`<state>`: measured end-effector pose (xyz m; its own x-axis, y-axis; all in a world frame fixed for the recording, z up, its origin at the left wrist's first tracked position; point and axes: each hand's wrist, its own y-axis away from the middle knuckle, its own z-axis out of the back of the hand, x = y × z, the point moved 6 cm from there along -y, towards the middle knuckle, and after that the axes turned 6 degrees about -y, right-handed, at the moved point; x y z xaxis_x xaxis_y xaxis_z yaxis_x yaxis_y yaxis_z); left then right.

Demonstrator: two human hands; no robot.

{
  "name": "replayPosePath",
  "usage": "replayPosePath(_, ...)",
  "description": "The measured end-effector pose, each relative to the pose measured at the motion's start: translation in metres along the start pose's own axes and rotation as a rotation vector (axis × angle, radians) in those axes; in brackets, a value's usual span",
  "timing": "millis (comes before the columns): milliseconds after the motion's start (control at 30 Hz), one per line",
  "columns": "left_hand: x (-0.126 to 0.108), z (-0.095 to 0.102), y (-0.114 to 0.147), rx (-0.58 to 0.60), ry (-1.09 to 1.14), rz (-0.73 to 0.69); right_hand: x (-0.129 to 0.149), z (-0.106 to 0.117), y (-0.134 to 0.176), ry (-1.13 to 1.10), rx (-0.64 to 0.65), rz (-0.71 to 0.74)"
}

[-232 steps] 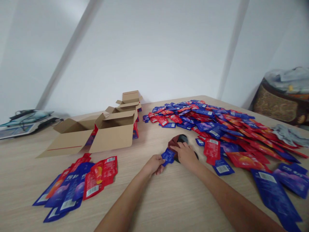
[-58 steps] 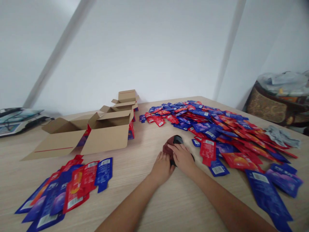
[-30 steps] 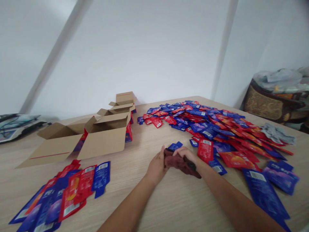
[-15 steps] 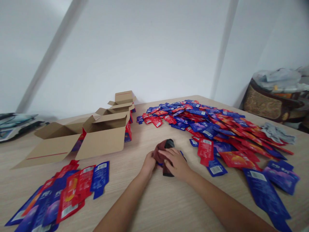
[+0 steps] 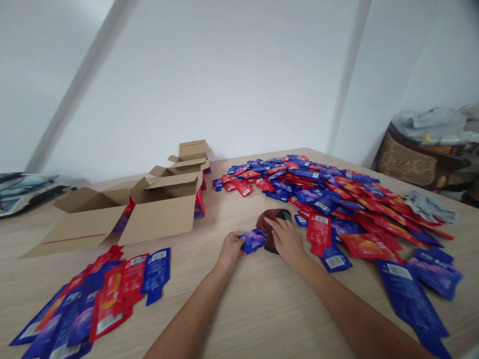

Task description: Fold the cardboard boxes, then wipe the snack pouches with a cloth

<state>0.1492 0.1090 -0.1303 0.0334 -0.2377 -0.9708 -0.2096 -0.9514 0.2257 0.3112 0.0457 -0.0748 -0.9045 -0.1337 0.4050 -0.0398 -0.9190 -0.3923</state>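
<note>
Blue glossy film on the pouch (image 5: 253,241), purple print up. It is pinched at its left edge between thumb and fingers of the left hand (image 5: 230,253). Its right end meets the cloth (image 5: 264,222) and seems partly covered by it. Cloth is overlaid by the right hand (image 5: 287,243), fingers extended, slightly apart; whether a fold is gripped can't be told.

Handling, as judged: pouch should be light, pliable, a bit slippery. Filling is probably soft, so hard squeezing mid-body is best avoided; flat edge is the better hold, where the pinch is. Cloth should be limp and grippy, best pressed with flat fingers. Nothing brittle expected.

Materials: cloth is matte brown with black parts, rumpled. Tabletop (image 5: 239,314) is pale, wood-grained. Just right of the right fingers, a red pouch (image 5: 319,237) is laid flat, barcode up, narrowed at one end. Beyond it, red and blue film is heaped in a pile (image 5: 305,196). Left of the left fingers, a batch (image 5: 112,294) is fanned out; beyond that, cardboard boxes (image 5: 160,214) are set, flaps open. Grey fabric (image 5: 430,207) is crumpled well right of both hands.
</note>
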Motion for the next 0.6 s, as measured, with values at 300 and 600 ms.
replayPosePath(300,0.001,0.009,0.001,-0.107,0.013,0.008,0.01,-0.021,-0.006,0.024,0.182,0.027)
replayPosePath(600,-0.002,0.011,-0.002,-0.113,0.055,-0.002,0.024,-0.007,0.007,-0.158,0.07,0.199)
